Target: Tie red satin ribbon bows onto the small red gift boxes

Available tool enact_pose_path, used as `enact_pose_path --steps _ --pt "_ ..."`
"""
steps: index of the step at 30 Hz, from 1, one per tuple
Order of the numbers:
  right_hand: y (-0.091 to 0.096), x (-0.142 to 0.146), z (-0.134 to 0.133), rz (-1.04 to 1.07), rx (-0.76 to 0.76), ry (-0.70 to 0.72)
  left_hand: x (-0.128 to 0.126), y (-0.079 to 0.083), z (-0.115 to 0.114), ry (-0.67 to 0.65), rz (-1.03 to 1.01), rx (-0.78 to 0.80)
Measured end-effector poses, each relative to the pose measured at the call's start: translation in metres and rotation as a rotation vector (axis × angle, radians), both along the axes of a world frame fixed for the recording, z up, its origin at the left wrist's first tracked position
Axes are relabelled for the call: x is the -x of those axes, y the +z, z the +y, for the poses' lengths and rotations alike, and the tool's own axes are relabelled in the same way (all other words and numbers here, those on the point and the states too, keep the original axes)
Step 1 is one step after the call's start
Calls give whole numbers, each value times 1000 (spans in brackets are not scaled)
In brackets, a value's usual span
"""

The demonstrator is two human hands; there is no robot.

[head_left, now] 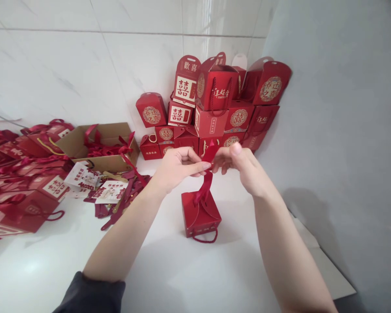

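Observation:
A small red gift box (195,215) stands closed on the white table, its cord handle hanging down the front. From its top rises a red ribbon (205,187), drawn up to my hands. My left hand (184,165) pinches this ribbon between thumb and fingers, and a flat piece of it sticks up above the fingertips. Close by on the right, my right hand (239,165) has half-curled fingers near the ribbon, with the thumb lifted away from them. Whether those fingers touch the ribbon is hard to see.
Red gift boxes (213,121) are stacked against the tiled wall. To the left are a cardboard box (99,163) of red ribbons, white printed cards (111,192) on dark red strips, and piled ribboned boxes (22,213). A grey wall (339,108) bounds the right side.

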State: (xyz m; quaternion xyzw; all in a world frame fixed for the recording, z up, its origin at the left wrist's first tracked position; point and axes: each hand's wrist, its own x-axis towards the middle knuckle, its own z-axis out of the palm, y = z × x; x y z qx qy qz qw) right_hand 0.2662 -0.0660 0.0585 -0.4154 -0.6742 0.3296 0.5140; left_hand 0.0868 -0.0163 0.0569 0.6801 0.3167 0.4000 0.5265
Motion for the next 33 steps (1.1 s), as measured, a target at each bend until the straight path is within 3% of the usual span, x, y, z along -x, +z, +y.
enact_pose_path --steps 6,15,22,27,33 --pt "-1 1 2 -53 10 -147 0 -1 0 -38 51 0" --pt "-2 0 4 -69 -32 -143 0 -2 1 -38 135 -116" --pt "5 4 -6 117 -234 -295 1 0 0 -272 114 -114" --pt "14 2 -20 167 -327 -408 10 -22 12 -372 213 -138" --pt "13 7 -22 118 -282 -379 28 -60 19 -506 230 -204"
